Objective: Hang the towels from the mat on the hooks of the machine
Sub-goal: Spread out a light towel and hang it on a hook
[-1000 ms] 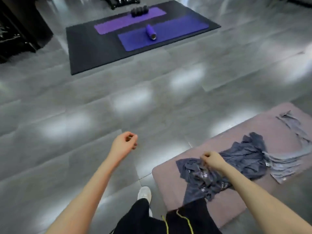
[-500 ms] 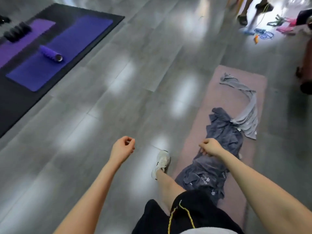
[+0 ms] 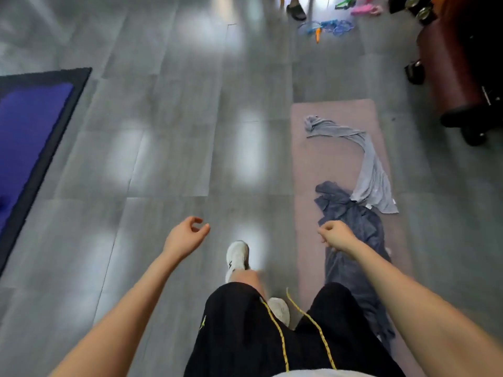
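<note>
Right below, black shorts [image 3: 245, 336] with a yellow cord, and a white sneaker [image 3: 237, 257] planted out front on the glossy grey floor [image 3: 163, 159], with pale patches of light shining off its long tiles. The left hand [image 3: 185, 238] hangs over that floor holding nothing, fingers loosely curled, thumb and forefinger almost meeting in a ring. The right hand [image 3: 336, 236] is down on the dark grey towel [image 3: 351, 213], fingers curled under. Whether they actually pinch cloth I cannot tell, because the back of the hand hides it. That towel lies crumpled along the near half of the pink mat [image 3: 334, 148], and the light grey towel [image 3: 373, 183] overlaps its far end and trails up the mat in a twisted curve. Off to the left is a corner of the black mat [image 3: 58, 115] with the blue mat [image 3: 30, 126] on top. Far right stands a dark red piece of gym equipment [image 3: 457, 63] on black feet, and beyond the mat a blurred scatter of coloured gear [image 3: 334, 24] and someone's sandalled foot [image 3: 296, 12]. Compared with half a second ago, the view has swung right: the purple roller has dropped out, the red equipment fills more of the corner, and the pink mat now runs straight away. The left hand has loosened from a tighter fist, and the right sits on the same spot of dark towel.
</note>
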`<move>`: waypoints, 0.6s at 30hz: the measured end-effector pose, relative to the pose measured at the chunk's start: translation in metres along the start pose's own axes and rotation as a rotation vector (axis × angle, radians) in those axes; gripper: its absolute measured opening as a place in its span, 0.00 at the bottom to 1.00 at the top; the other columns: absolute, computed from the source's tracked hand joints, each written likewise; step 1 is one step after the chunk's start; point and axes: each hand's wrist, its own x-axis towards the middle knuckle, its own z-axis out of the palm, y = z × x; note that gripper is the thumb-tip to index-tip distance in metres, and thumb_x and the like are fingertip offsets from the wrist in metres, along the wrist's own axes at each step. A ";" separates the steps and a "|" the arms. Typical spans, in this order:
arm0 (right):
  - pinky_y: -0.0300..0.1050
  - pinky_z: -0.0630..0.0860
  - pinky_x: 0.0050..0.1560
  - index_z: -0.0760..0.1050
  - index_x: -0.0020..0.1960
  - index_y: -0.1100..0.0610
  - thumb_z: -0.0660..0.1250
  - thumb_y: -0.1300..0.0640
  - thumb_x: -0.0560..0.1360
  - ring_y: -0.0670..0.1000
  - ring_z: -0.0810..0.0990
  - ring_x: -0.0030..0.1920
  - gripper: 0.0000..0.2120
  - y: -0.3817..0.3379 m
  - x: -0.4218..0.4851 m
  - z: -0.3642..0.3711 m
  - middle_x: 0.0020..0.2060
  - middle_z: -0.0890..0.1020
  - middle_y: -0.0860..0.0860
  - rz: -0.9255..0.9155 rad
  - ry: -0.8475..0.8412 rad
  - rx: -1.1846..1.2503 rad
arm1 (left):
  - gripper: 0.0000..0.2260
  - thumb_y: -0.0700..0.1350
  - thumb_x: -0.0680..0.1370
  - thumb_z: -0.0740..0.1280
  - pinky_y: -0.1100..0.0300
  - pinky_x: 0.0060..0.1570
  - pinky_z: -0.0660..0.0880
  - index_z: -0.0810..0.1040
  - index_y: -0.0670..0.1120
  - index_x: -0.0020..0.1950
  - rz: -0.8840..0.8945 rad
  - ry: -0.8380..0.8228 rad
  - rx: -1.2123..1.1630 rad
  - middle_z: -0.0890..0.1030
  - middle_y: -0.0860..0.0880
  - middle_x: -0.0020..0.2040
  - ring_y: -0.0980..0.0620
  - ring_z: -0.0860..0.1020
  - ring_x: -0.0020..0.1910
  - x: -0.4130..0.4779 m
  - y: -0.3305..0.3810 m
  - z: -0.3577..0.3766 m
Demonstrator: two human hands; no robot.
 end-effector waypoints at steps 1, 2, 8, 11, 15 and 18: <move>0.38 0.66 0.25 0.74 0.40 0.59 0.59 0.61 0.77 0.50 0.74 0.30 0.09 -0.005 0.013 -0.007 0.33 0.77 0.54 0.015 0.024 0.020 | 0.19 0.55 0.76 0.65 0.56 0.53 0.72 0.73 0.47 0.63 0.033 -0.035 0.034 0.81 0.47 0.54 0.46 0.78 0.54 0.027 0.019 -0.003; 0.38 0.66 0.25 0.74 0.40 0.58 0.59 0.61 0.76 0.50 0.74 0.30 0.09 -0.008 0.028 -0.014 0.33 0.78 0.55 0.039 0.047 0.052 | 0.20 0.55 0.76 0.65 0.56 0.52 0.72 0.72 0.47 0.64 0.066 -0.071 0.063 0.80 0.47 0.55 0.46 0.78 0.54 0.055 0.040 -0.003; 0.39 0.66 0.27 0.72 0.35 0.60 0.58 0.64 0.75 0.54 0.72 0.27 0.11 -0.011 0.121 -0.060 0.31 0.76 0.59 0.324 0.241 0.302 | 0.20 0.53 0.77 0.64 0.58 0.50 0.72 0.70 0.46 0.65 0.314 -0.311 0.265 0.80 0.47 0.53 0.48 0.78 0.52 0.219 0.194 0.022; 0.37 0.64 0.24 0.70 0.32 0.59 0.57 0.65 0.75 0.52 0.70 0.25 0.13 -0.011 0.155 -0.072 0.27 0.74 0.57 0.476 0.333 0.440 | 0.18 0.53 0.77 0.63 0.58 0.51 0.72 0.71 0.46 0.64 0.435 -0.441 0.440 0.81 0.48 0.54 0.47 0.78 0.53 0.286 0.270 0.049; 0.38 0.65 0.30 0.71 0.29 0.57 0.60 0.60 0.74 0.55 0.75 0.30 0.15 0.011 0.214 -0.080 0.27 0.78 0.54 0.604 0.424 0.537 | 0.18 0.53 0.77 0.62 0.58 0.52 0.72 0.70 0.47 0.65 0.578 -0.546 0.605 0.80 0.49 0.54 0.47 0.77 0.55 0.357 0.349 0.108; 0.41 0.67 0.33 0.74 0.32 0.57 0.61 0.60 0.75 0.55 0.76 0.33 0.13 0.031 0.258 -0.086 0.27 0.78 0.53 0.628 0.477 0.594 | 0.18 0.53 0.78 0.62 0.57 0.51 0.72 0.70 0.46 0.65 0.625 -0.620 0.698 0.81 0.48 0.53 0.46 0.77 0.55 0.399 0.389 0.166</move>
